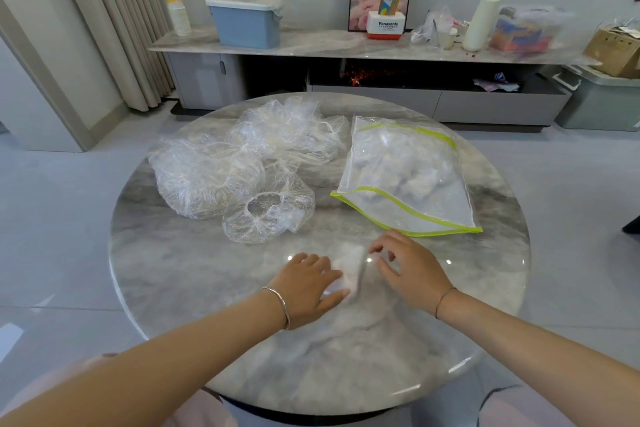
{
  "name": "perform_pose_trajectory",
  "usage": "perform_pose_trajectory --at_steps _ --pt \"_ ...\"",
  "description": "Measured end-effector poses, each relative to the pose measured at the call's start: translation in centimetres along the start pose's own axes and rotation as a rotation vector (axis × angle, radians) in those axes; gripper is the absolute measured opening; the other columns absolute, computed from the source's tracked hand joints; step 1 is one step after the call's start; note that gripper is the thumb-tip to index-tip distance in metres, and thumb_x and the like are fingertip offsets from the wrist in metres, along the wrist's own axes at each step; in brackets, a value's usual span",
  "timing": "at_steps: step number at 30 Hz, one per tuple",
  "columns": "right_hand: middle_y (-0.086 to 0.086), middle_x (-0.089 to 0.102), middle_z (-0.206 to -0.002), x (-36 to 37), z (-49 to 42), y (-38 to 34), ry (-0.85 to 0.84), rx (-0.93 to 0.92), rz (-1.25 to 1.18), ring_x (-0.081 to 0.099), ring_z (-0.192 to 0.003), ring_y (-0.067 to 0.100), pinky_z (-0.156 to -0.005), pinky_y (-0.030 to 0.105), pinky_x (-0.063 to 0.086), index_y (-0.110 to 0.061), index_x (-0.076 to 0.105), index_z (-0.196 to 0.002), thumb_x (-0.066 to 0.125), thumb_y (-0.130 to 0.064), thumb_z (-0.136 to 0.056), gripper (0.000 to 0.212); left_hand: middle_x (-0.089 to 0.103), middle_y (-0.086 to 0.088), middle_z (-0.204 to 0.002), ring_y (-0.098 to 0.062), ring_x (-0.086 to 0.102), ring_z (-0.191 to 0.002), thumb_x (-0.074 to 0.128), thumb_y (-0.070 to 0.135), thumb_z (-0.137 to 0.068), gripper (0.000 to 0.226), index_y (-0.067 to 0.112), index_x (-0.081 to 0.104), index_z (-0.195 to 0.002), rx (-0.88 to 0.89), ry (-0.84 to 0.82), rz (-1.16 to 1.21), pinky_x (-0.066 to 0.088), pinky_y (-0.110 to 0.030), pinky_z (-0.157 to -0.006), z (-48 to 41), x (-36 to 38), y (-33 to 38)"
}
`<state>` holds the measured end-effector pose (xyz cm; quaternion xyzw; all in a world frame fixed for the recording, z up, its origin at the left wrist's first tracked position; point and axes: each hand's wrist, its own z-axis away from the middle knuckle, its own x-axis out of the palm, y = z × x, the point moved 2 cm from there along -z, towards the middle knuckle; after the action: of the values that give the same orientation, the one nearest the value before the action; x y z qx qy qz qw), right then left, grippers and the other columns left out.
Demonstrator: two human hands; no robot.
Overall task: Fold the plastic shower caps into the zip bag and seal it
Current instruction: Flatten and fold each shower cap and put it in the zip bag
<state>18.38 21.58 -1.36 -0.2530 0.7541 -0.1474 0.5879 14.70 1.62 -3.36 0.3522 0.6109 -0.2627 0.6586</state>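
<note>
A folded clear shower cap [349, 267] lies on the round marble table [207, 288] between my hands. My left hand [308, 284] lies flat with its fingers pressing the cap's left side. My right hand [408, 270] hovers at the cap's right edge, fingers loosely curled, holding nothing that I can see. A clear zip bag with a lime-green rim [405, 180] lies to the right, mouth towards me, with folded caps inside. A heap of loose shower caps [242, 156] sits at the back left, and one opened cap [268, 215] lies nearest me.
Beyond the table runs a low marble sideboard [311, 45] carrying a blue lidded bin [246, 21], paper cups, a Panasonic box and clutter. A grey storage box [602, 100] stands on the floor at the right. Curtains hang at the back left.
</note>
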Motion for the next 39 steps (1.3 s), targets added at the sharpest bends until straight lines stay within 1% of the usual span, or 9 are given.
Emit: perform_pose_trajectory --at_steps 4,7,13,17,22,27,32,37,39 --pt "-0.009 0.061 -0.110 1.9 1.4 -0.8 -0.159 -0.250 0.146 0.054 -0.100 0.010 -0.087 0.027 0.044 -0.024 0.065 -0.107 0.048 -0.034 -0.081 0.032 0.044 0.001 -0.126 -0.015 0.038 -0.119 -0.003 0.061 -0.067 0.090 0.028 0.044 -0.137 -0.049 -0.086 0.076 0.024 -0.025 -0.100 -0.2 -0.4 -1.0" --pt "-0.008 0.057 -0.124 2.8 1.8 -0.7 -0.306 -0.347 0.261 0.048 -0.115 0.011 -0.099 0.022 0.028 -0.024 0.059 -0.120 0.049 -0.044 -0.078 0.047 0.034 0.003 -0.142 -0.017 0.027 -0.133 0.004 0.059 -0.066 0.087 0.029 0.043 -0.139 0.030 -0.096 0.016 0.014 -0.028 -0.110 -0.1 -0.6 -1.3" --pt "-0.008 0.051 -0.129 3.4 1.2 -0.3 -0.376 -0.256 0.258 0.046 -0.116 0.011 -0.103 0.024 0.028 -0.024 0.050 -0.132 0.044 -0.068 -0.072 0.074 0.026 0.008 -0.152 -0.015 0.015 -0.142 0.025 0.055 -0.068 0.082 0.027 0.027 -0.146 0.034 -0.207 -0.009 -0.001 -0.030 -0.116 -0.1 -0.1 -1.7" --pt "-0.001 0.058 -0.108 4.2 0.4 -0.8 -0.303 -0.151 0.142 0.054 -0.097 0.020 -0.084 0.030 0.043 -0.016 0.060 -0.114 0.050 -0.036 -0.077 0.043 0.053 0.002 -0.130 -0.017 0.043 -0.125 0.056 0.038 -0.084 0.052 0.024 0.047 -0.133 -0.025 -0.046 0.162 0.020 -0.023 -0.107 -0.7 0.4 -2.0" --pt "-0.003 0.061 -0.086 4.0 -0.3 -0.7 -0.224 0.129 -0.134 0.057 -0.080 0.017 -0.075 0.025 0.045 -0.020 0.058 -0.097 0.062 -0.014 -0.082 0.017 0.065 -0.002 -0.098 -0.022 0.059 -0.095 0.058 0.042 -0.084 0.032 0.016 0.060 -0.102 -0.198 0.016 0.401 0.043 -0.031 -0.086 -1.3 0.6 -1.8" --pt "-0.005 0.050 -0.061 4.4 -0.2 -0.6 -0.243 0.400 -0.415 0.042 -0.054 0.008 -0.060 0.021 0.038 -0.022 0.046 -0.083 0.068 -0.011 -0.081 0.025 0.057 0.010 -0.074 -0.011 0.055 -0.077 0.065 0.032 -0.085 0.029 0.032 0.045 -0.065 -0.360 0.102 0.585 0.043 -0.025 -0.076 -1.4 1.1 -2.0" --pt "-0.007 0.052 -0.063 4.7 -0.2 -0.3 -0.208 0.485 -0.341 0.047 -0.059 0.005 -0.056 0.012 0.035 -0.020 0.047 -0.089 0.073 -0.015 -0.076 0.029 0.057 0.012 -0.073 -0.008 0.055 -0.075 0.071 0.031 -0.078 0.025 0.029 0.048 -0.070 -0.425 0.102 0.553 0.044 -0.022 -0.073 -1.6 1.4 -2.1" --pt "-0.007 0.053 -0.069 4.8 -0.9 -0.3 -0.204 0.555 -0.412 0.048 -0.060 0.003 -0.058 0.009 0.039 -0.021 0.057 -0.077 0.074 -0.008 -0.074 0.021 0.057 0.008 -0.095 -0.008 0.051 -0.084 0.073 0.036 -0.077 0.040 0.021 0.060 -0.112 -0.420 0.107 0.606 0.044 -0.023 -0.085 -2.3 1.2 -2.5" --pt "-0.003 0.053 -0.066 4.4 -1.1 -0.5 -0.185 0.601 -0.517 0.047 -0.048 0.001 -0.047 0.010 0.038 -0.018 0.055 -0.071 0.073 -0.003 -0.075 0.024 0.060 0.006 -0.089 -0.004 0.048 -0.073 0.070 0.037 -0.081 0.030 0.017 0.066 -0.104 -0.384 0.093 0.692 0.043 -0.020 -0.077 -2.6 0.8 -2.5"
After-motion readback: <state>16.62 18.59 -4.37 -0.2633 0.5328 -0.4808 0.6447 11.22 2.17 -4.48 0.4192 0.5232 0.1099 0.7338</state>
